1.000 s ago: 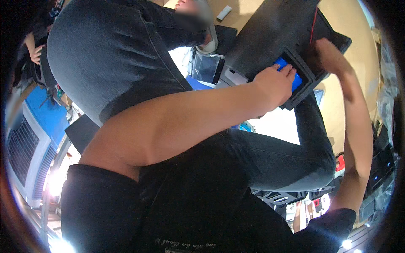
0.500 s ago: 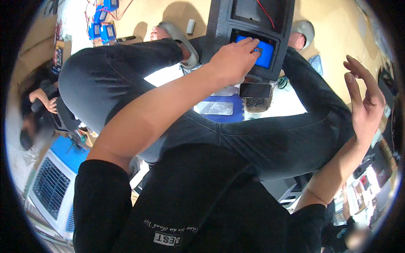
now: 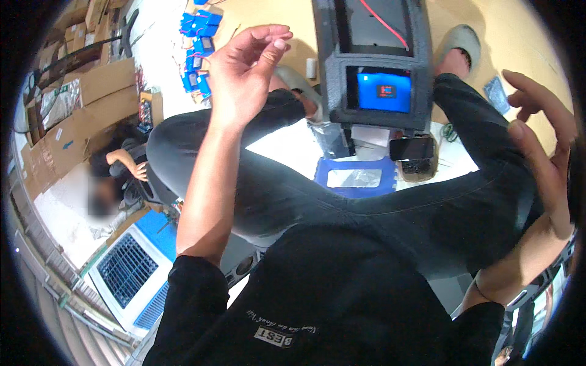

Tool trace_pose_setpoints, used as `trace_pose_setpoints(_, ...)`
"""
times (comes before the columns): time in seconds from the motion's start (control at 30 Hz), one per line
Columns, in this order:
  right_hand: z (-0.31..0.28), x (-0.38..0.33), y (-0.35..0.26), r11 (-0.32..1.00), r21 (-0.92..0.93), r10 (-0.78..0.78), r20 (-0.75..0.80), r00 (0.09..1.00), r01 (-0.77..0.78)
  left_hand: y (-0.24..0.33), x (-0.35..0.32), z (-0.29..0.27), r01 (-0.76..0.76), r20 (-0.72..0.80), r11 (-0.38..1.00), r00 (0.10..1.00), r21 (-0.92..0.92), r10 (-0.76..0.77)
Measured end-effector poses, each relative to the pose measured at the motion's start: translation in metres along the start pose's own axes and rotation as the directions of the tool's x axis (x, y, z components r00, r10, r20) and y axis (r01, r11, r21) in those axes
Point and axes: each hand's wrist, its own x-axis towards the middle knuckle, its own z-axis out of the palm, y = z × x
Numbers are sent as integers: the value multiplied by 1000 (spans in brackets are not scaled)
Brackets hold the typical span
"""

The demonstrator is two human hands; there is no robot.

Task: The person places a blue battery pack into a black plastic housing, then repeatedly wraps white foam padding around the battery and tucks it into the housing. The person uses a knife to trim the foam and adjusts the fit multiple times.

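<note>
A black box-like housing (image 3: pixel 342 85) with two recesses stands between my feet. In its nearer recess lies a blue block (image 3: pixel 369 100), which looks like a wrapped battery pack, with a small dark and red patch on top. My left hand (image 3: pixel 244 79) is raised to the left of the housing, fingers loosely bent and apart from the thumb, with nothing seen in it. Off to the right, beside my knee, my right hand (image 3: pixel 546 137) hangs open and holds nothing visible. A red wire (image 3: pixel 384 24) crosses the farther recess.
Several blue battery packs (image 3: pixel 201 46) with wires lie on the floor at far left. A phone (image 3: pixel 412 148) rests on a brown container (image 3: pixel 421 171), by a blue frame-like piece (image 3: pixel 357 190). Green-handled scissors (image 3: pixel 450 132) lie right. Another person's hand (image 3: pixel 139 171) shows at left.
My left hand has come off the blue block and moved up and left, leaving the block uncovered in the recess. My right hand remains open at the right. The view has shifted.
</note>
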Motion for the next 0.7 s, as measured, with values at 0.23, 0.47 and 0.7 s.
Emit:
trace_pose_setpoints(0.23,8,-6,3,983,-143,120,22,992,-116,-5,-6,-49,-209,26,871,975,444,220)
trace_pose_setpoints(0.47,32,6,51,987,67,141,66,988,-146,-58,-13,-45,-102,184,836,983,540,0)
trace_pose_setpoints(0.7,39,20,30,986,47,155,91,984,-160,-71,-31,-55,-29,209,855,973,518,-93)
